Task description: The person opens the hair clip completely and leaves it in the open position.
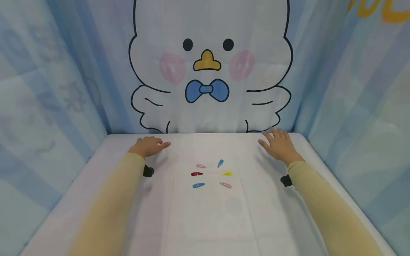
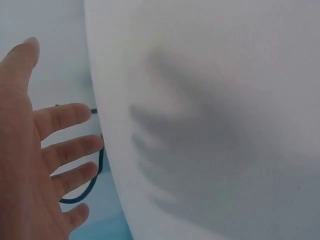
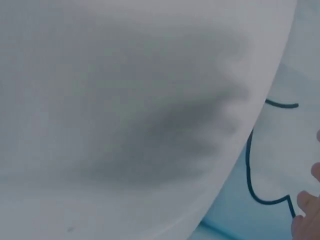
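Note:
Several small hair clips lie on the white table in two loose columns. On the left side are a pink clip point(image 1: 201, 166), a dark red clip point(image 1: 196, 174) and a blue clip point(image 1: 198, 185). On the right side lie another blue clip point(image 1: 220, 163), a yellow clip point(image 1: 226, 173) and a second pink clip point(image 1: 225, 185). My left hand point(image 1: 148, 145) is held over the far left of the table, fingers spread and holding nothing. Over the far right, my right hand point(image 1: 279, 145) is also spread and holds nothing. Both hands are apart from the clips.
The white-covered table point(image 1: 205, 220) ends at a back edge near both hands. Behind it hangs a curtain point(image 1: 208, 117) printed with a cartoon bird. Blue-and-white curtains point(image 1: 41, 106) stand along both sides. A black wrist device point(image 1: 148, 171) sits under the left sleeve, another point(image 1: 286, 180) under the right.

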`<state>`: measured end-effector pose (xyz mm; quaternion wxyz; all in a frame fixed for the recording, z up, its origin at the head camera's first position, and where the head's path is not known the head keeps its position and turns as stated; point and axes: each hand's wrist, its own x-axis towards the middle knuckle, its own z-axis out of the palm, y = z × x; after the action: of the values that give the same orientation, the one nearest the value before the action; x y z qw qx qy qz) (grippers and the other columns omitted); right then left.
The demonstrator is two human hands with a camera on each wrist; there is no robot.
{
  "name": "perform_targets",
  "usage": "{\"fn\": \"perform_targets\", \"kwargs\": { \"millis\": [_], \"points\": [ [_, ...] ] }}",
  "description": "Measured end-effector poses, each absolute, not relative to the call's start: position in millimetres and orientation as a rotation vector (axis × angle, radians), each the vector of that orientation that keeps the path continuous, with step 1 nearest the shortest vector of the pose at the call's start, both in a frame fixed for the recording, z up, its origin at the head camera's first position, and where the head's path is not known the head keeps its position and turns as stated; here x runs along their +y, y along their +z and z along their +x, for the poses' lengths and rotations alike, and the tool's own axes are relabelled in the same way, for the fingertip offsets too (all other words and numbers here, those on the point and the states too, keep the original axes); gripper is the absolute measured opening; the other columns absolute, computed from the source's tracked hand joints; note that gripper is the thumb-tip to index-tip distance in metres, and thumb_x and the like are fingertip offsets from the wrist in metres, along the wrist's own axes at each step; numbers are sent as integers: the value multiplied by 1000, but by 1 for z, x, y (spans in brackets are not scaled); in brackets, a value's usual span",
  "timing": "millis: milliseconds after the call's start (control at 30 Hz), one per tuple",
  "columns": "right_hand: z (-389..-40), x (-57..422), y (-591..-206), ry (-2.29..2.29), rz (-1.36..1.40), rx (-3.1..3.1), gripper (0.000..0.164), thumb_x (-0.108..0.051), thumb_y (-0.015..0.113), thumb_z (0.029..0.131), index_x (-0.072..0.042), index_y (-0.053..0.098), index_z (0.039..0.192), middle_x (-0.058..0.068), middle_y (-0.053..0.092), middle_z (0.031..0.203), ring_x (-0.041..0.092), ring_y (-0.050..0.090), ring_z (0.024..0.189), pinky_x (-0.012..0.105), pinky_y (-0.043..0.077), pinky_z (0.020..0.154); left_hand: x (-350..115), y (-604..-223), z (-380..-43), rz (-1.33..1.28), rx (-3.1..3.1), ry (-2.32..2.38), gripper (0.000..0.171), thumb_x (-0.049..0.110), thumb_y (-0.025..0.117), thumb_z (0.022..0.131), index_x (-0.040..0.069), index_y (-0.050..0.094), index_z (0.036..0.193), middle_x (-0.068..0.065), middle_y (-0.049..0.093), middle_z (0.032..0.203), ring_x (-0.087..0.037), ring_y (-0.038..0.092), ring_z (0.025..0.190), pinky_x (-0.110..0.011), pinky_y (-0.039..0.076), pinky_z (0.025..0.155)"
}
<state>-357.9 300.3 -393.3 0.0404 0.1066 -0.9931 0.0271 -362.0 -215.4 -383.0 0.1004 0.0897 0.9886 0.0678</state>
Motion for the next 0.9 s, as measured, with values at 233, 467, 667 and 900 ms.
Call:
{"fn": "perform_targets", "kwargs": {
  "millis": [233, 467, 667, 900],
  "points": [
    [-357, 276, -404, 111, 416, -3050, 70, -57, 31, 109, -9, 34, 161, 27, 18, 168, 54, 14, 154, 68, 8, 123, -191, -396, -369, 297, 2881, 235, 59, 55, 49, 104, 9, 66, 136, -21, 57, 143, -42, 50, 131, -63, 38, 113],
    [-349, 253, -410, 222, 457, -3008, 64, -51, 39, 109, -7, 44, 156, 25, 30, 165, 51, 23, 152, 67, 12, 123, -152, -405, -364, 363, 2851, 382, 41, 42, 61, 103, 12, 69, 130, -12, 65, 133, -30, 59, 117, -50, 49, 107],
    [-345, 231, -412, 364, 441, -3005, 57, -47, 43, 109, -8, 54, 149, 25, 40, 160, 46, 32, 150, 64, 17, 124, -118, -408, -360, 443, 2778, 498, 30, 32, 68, 101, 14, 70, 126, -8, 69, 123, -24, 61, 108, -43, 53, 102],
    [-336, 214, -415, 441, 476, -3026, 48, -44, 51, 107, -10, 67, 136, 23, 50, 153, 45, 41, 145, 63, 24, 122, -97, -415, -357, 498, 2735, 485, 23, 25, 71, 98, 17, 73, 119, -3, 69, 114, -21, 60, 104, -39, 53, 99]
  ]
}}
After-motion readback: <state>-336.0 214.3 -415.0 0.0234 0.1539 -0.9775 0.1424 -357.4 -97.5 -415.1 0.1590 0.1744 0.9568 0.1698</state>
